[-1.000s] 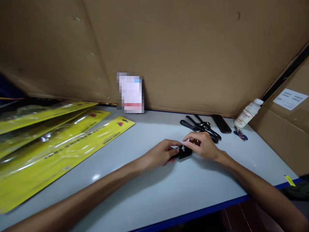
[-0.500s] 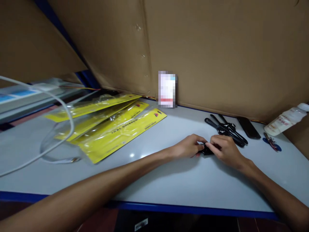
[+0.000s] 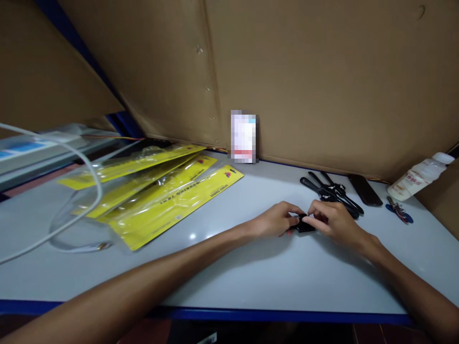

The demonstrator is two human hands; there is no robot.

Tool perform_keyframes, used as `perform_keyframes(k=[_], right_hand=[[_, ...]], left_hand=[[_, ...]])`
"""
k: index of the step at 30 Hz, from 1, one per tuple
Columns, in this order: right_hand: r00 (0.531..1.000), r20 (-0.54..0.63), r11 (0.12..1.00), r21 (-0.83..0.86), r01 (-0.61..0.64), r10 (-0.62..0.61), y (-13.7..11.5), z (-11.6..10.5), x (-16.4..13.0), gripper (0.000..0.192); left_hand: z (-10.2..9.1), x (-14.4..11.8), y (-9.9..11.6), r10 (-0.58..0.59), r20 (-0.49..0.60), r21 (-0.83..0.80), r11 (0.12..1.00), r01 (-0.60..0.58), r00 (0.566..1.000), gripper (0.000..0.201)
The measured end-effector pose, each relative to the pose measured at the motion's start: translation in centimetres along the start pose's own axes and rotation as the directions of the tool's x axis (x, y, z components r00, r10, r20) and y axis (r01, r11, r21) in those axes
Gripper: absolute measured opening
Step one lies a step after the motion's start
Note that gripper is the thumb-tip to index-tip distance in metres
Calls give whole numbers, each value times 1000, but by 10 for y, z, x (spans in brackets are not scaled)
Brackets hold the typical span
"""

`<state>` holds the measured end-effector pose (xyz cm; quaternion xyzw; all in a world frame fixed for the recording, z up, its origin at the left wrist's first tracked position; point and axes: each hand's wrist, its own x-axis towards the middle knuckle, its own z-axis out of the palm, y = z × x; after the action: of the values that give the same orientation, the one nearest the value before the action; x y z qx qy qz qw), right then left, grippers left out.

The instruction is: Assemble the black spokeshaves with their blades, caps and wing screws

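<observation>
Small black part [image 3: 304, 224], mostly hidden

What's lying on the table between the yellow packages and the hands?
Nothing: in the head view the table is bare between the yellow packages and the left hand, which meets the right hand on a small black part.

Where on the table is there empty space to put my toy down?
The big bare patch of table lies between the hands and the blue front edge. Another lies between the yellow packages and the left hand. It is crowded by the black tools, phone and bottle.
</observation>
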<state>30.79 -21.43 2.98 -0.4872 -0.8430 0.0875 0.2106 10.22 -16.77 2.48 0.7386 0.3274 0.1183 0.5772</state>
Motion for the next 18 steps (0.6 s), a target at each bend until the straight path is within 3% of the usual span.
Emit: perform_keyframes(k=[3, 6, 10, 15, 18], right_hand=[[999, -46, 997, -80, 8, -11, -5, 11, 1, 33], [998, -66, 1000, -14, -3, 2, -10, 17, 1, 40], [997, -73, 993, 115, 9, -1, -13, 11, 2, 40], [994, -110, 1000, -16, -6, 4, -11, 4, 2, 40], [996, -85, 1000, 22, 15, -14, -12, 5, 1, 44]], left_hand=[[0, 0, 0, 6, 0, 15, 1000, -6, 1000, 27], [-1, 0, -2, 8, 12, 2, 1000, -8, 1000, 27], [-1, -1, -2, 14, 22, -14, 1000, -13, 1000, 30], [-2, -1, -3, -15, 38, -7, 1000, 15, 999, 30], [-2, 0, -5, -4, 54, 2, 1000, 4, 999, 30]])
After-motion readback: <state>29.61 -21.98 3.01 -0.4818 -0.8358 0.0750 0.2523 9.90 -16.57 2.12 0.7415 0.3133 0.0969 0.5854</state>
